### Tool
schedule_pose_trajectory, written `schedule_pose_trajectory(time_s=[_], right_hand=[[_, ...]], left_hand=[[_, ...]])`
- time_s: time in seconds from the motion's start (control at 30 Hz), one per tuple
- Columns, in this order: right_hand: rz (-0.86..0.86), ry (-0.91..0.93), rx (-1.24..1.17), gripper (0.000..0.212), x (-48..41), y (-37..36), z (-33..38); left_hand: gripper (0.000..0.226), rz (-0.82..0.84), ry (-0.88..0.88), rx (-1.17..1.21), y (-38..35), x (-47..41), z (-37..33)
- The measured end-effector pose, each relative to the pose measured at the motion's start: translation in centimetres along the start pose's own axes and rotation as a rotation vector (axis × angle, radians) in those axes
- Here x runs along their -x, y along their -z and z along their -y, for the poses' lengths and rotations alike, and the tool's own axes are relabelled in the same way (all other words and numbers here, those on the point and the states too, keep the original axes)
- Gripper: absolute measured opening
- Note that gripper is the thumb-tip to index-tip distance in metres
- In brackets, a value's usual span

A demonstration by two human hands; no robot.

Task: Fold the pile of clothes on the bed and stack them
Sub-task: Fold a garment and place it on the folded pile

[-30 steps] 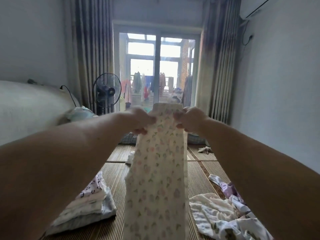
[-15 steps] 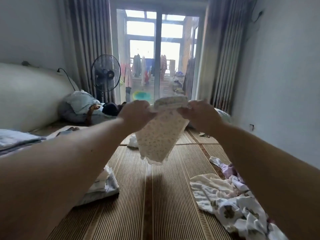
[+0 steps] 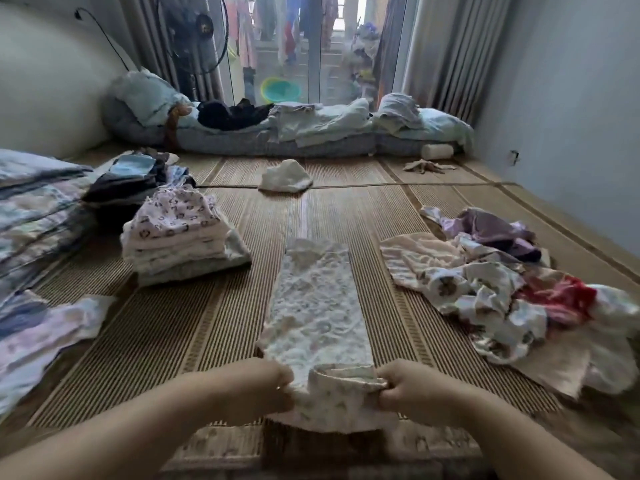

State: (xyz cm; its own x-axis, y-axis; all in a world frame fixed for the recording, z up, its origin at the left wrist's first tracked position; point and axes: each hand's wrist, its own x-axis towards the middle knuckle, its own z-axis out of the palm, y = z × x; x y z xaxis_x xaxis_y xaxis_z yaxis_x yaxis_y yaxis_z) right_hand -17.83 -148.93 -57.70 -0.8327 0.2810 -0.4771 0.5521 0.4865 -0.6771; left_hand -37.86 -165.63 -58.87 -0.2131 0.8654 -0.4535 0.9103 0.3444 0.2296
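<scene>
Both the left hand point(image 3: 273, 388) and right hand point(image 3: 398, 386) pinch the waistband of the floral pants point(image 3: 317, 306), which lie lengthwise on the bamboo mat point(image 3: 381, 209). Uneven tension could skew the fold or drag the legs askew.

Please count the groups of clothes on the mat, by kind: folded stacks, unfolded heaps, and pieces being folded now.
Folded stacks: 1, the heart-print stack
Unfolded heaps: 1, the loose heap
Pieces being folded: 1, the floral garment, held by left hand and right hand
Total: 3

Both forearms run off the bottom edge. The folded bedding point(image 3: 31, 209) is cut by the left edge, and the fan point(image 3: 194, 32) by the top.
</scene>
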Motion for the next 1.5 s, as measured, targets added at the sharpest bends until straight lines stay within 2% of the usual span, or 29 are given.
schedule_pose_trajectory(time_s=[0.07,0.13,0.2,0.27,0.33,0.4,0.47,0.53,0.6,0.67,0.73,0.77,0.83,0.93,1.0,1.07,1.1,1.17,1.2,1.23,1.27,1.33,1.4,1.5], right_hand=[[0.066,0.013,-0.152,0.024,0.2,0.8,0.5],[0.047,0.029,-0.292,0.018,-0.5,2.1,1.6],[-0.095,0.039,-0.282,0.011,-2.0,3.1,2.6],[-0.281,0.026,-0.204,0.014,-4.0,3.8,3.2],[-0.438,-0.063,-0.133,0.033,-5.7,4.1,3.1],[-0.564,-0.142,0.020,0.059,-6.7,3.4,2.2],[-0.659,-0.052,0.130,0.062,-6.8,2.2,0.7],[-0.586,0.134,0.237,0.056,-6.3,0.8,-1.1],[-0.370,0.224,0.368,0.063,-5.5,-0.5,-2.9],[-0.185,0.200,0.500,0.077,-4.8,-1.5,-4.7],[-0.134,0.135,0.617,0.082,-4.6,-2.0,-6.2],[-0.155,0.114,0.634,0.077,-4.6,-2.1,-6.4],[-0.222,0.120,0.579,0.056,-4.6,-2.0,-6.2],[-0.296,0.129,0.317,0.027,-4.3,-1.6,-5.3],[-0.295,0.084,0.085,0.022,-3.8,-0.9,-4.7],[-0.235,0.082,-0.079,0.032,-3.1,-0.4,-4.2],[-0.208,0.081,-0.114,0.038,-2.8,-0.2,-3.9],[-0.181,0.064,-0.096,0.041,-2.5,-0.3,-3.4],[-0.177,0.061,-0.072,0.039,-2.5,-0.5,-3.4],[-0.172,0.058,-0.057,0.035,-2.6,-0.8,-3.3],[-0.172,0.058,-0.069,0.030,-2.7,-1.1,-3.4],[-0.179,0.048,-0.139,0.022,-2.7,-1.3,-3.4],[-0.171,0.048,-0.220,0.025,-2.3,-0.9,-3.3],[-0.116,0.075,-0.425,0.023,-1.6,0.5,-2.8]], left_hand=[[0.010,0.105,-0.051,0.225,0.2,0.7,0.7],[0.020,0.156,-0.080,0.505,1.5,0.9,1.0],[0.020,-0.010,-0.031,0.568,2.8,-0.3,1.2],[0.016,-0.214,0.045,0.658,4.2,-1.9,1.2],[0.018,-0.369,0.139,0.597,4.7,-3.1,1.4],[0.046,-0.433,0.218,0.568,3.9,-3.7,1.5],[0.067,-0.484,0.165,0.438,2.0,-3.6,1.6],[0.074,-0.452,-0.030,0.297,-0.1,-3.3,2.2],[0.081,-0.281,-0.170,0.203,-1.9,-2.4,3.3],[0.087,-0.158,-0.194,0.052,-3.6,-1.8,4.8],[0.086,-0.131,-0.151,-0.056,-4.6,-1.5,5.9],[0.081,-0.133,-0.130,-0.069,-4.8,-1.5,6.2],[0.064,-0.170,-0.110,-0.049,-5.1,-1.6,6.2],[0.032,-0.283,-0.080,0.104,-4.5,-1.1,5.3],[0.029,-0.284,-0.049,0.215,-4.0,-0.5,4.8],[0.022,-0.213,-0.056,0.243,-4.0,0.4,4.7],[0.023,-0.174,-0.073,0.226,-4.2,0.8,4.5],[0.064,-0.126,-0.079,0.126,-4.9,1.4,3.8],[0.076,-0.133,-0.083,0.026,-5.3,1.3,3.4],[0.075,-0.178,-0.087,-0.052,-5.6,0.8,3.0],[0.064,-0.241,-0.088,-0.073,-5.8,0.2,2.7],[0.035,-0.359,-0.077,0.041,-5.2,-0.3,2.3],[0.011,-0.407,-0.097,0.248,-4.8,-0.4,2.8],[0.031,-0.417,-0.175,0.724,-3.3,0.8,2.7]])
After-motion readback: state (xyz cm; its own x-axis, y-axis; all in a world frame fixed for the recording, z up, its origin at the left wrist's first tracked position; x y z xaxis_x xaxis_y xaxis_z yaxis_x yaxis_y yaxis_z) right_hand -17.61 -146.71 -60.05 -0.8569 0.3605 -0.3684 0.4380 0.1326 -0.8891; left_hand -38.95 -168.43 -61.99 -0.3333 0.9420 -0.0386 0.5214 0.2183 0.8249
